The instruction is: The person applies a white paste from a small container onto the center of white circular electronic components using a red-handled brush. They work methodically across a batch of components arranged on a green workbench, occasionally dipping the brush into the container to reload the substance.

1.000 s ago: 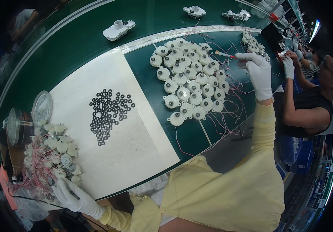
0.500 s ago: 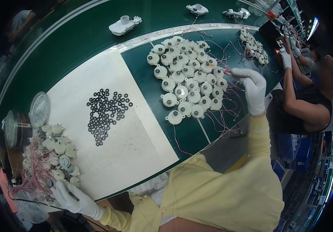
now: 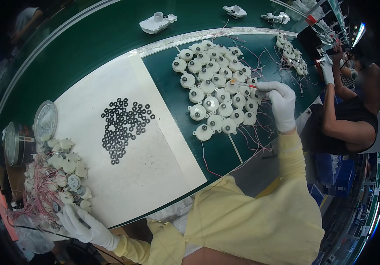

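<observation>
My right hand (image 3: pixel 281 105), in a white glove, is closed on a thin brush (image 3: pixel 251 86) with a red handle and a pale orange tip. The tip is at a motor in a cluster of round off-white motors (image 3: pixel 223 109) with dark centres, standing on the green tabletop. My gloved left hand (image 3: pixel 86 227) has its fingers stretched out beside a heap of similar motors (image 3: pixel 69 166) with tangled pink and white wires. Between the two groups, many small black rings (image 3: pixel 123 128) lie on a white sheet (image 3: pixel 154 163).
A round tub (image 3: pixel 13 143) and a clear lid (image 3: pixel 46 120) stand at the left. White housings (image 3: pixel 156 24) sit on the green conveyor beyond the table. More wired motors (image 3: pixel 292 55) lie at the far right, near a co-worker (image 3: pixel 346 112) with gloved hands.
My right hand has drawn nearer and slightly left, taking the brush tip to another motor. The white housings on the conveyor have slid right. My left hand stays by the heap.
</observation>
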`<state>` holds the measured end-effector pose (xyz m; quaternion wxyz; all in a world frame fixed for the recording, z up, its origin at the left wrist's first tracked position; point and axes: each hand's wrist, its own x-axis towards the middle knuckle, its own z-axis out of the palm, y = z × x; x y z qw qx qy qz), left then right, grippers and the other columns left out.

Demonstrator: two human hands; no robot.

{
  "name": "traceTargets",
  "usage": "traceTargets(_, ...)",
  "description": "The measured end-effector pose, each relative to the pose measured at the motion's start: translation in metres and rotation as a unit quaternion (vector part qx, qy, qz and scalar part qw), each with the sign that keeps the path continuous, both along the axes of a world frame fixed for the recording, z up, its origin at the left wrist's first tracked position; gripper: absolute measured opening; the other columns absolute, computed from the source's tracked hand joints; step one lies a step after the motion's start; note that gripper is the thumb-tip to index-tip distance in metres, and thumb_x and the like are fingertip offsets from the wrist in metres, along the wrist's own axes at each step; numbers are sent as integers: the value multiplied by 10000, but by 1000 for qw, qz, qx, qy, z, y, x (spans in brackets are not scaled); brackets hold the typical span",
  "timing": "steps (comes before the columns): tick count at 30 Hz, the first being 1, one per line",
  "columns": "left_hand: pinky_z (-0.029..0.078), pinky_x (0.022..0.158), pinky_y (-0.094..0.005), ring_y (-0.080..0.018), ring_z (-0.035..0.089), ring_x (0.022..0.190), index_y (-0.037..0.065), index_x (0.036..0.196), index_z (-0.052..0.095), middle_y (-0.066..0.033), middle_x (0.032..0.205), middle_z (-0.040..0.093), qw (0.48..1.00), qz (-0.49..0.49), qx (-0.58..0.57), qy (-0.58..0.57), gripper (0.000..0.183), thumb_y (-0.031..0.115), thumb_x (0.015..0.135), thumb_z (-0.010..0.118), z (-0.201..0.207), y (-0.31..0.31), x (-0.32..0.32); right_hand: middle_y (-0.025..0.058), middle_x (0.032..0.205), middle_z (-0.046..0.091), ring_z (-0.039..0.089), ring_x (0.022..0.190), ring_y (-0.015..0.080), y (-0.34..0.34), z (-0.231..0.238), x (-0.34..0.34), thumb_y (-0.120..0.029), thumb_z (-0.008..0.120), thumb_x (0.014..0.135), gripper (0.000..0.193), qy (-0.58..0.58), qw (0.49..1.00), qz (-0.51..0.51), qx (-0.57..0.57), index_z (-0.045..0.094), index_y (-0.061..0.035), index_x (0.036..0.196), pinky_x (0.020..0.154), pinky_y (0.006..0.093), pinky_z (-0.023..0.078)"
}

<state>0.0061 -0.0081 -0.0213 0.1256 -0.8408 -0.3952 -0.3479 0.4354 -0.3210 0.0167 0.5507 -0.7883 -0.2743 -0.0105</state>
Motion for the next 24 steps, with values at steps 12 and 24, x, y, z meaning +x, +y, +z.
traceTargets(12,343,1086,-513,-392,515,1208,-46,1189,614,-184,1207,602,1000,-7,4,1,303,43,903,567,1,0,0,143,868,705,689,759,175,-6,2,4,89,394,726,364,23,999,-4,-35,697,77,927,718,268,549)
traceTargets(24,350,1071,-521,-420,512,1201,-55,1183,610,-199,1199,602,1000,-10,-4,2,297,39,906,563,1,2,-1,120,837,715,692,737,147,-2,3,5,87,408,764,352,-27,999,23,-34,717,45,926,657,244,538)
